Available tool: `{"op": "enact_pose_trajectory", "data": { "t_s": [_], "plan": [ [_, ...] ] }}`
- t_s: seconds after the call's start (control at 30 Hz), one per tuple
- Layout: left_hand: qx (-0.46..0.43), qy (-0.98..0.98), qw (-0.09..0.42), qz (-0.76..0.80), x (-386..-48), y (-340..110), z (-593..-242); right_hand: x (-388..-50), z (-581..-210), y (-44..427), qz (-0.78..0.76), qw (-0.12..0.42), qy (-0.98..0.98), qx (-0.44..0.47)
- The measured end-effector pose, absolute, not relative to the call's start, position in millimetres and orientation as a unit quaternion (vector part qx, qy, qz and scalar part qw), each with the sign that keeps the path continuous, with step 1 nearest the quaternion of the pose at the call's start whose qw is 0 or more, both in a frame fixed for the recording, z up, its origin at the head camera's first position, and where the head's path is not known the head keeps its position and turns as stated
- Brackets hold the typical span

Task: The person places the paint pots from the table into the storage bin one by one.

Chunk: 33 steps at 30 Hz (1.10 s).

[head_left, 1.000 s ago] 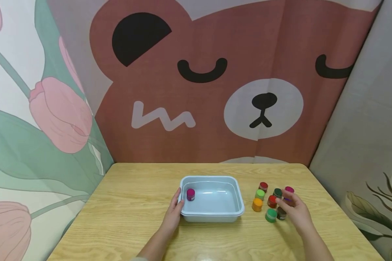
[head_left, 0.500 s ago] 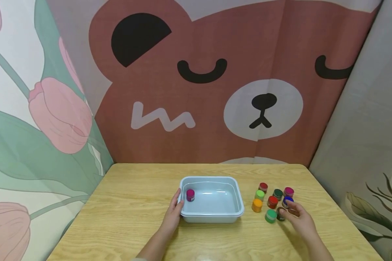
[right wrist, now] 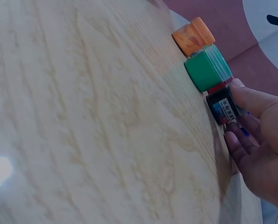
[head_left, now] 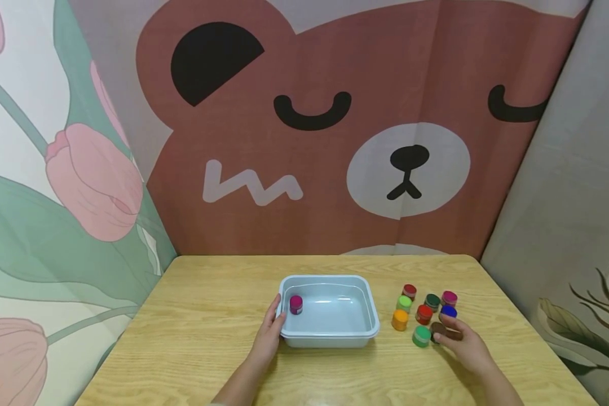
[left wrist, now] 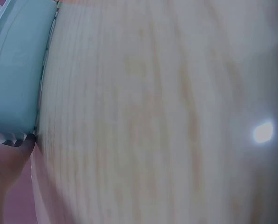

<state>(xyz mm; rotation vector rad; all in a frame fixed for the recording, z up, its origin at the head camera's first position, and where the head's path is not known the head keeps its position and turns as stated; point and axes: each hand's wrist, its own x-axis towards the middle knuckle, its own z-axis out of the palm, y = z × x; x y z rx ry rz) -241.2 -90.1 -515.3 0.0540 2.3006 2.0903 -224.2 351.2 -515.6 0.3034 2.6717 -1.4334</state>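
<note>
In the head view a light blue tray [head_left: 330,341] holds one magenta jar [head_left: 296,304] at its left side. The left hand [head_left: 268,337] grips the tray's left wall, and its fingertips touch the tray [left wrist: 17,70] in the left wrist view. At the right, the right hand [head_left: 469,348] has thumb and fingers around a dark brown jar [head_left: 438,331], which stands on the table beside a green jar [head_left: 421,336]. The right wrist view shows the right hand [right wrist: 265,130] pinching this dark jar [right wrist: 223,108], its thumb near the lid.
Around the dark jar stand an orange jar [head_left: 400,320], a light green jar [head_left: 404,304], red jars [head_left: 424,314], a dark green jar [head_left: 432,302], a blue jar [head_left: 449,312] and another magenta jar [head_left: 449,298]. Behind the wooden table [head_left: 208,316] hangs a bear-patterned cloth [head_left: 233,225].
The right hand has moved down from over the back jars and closed its fingers around the dark brown jar. The left hand and the tray have stayed in place.
</note>
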Motion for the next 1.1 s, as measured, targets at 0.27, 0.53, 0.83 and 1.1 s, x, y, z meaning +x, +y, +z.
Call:
{"op": "enact_pose_trajectory", "data": {
  "t_s": [0.27,0.53,0.83,1.1],
  "plan": [
    [0.014,0.744,0.015,0.668,-241,-91,-515,-228,-514,352,-0.434,0.058,0.895,0.085],
    [0.011,0.743,0.015,0.668,-241,-90,-514,-227,-512,351,-0.443,0.045,0.890,0.096],
    [0.013,0.745,0.010,0.666,-242,-90,-515,-223,-504,347,-0.471,0.025,0.875,0.108],
    [0.011,0.746,0.013,0.666,-241,-90,-515,-225,-484,339,-0.477,0.007,0.873,0.100]
  ]
}}
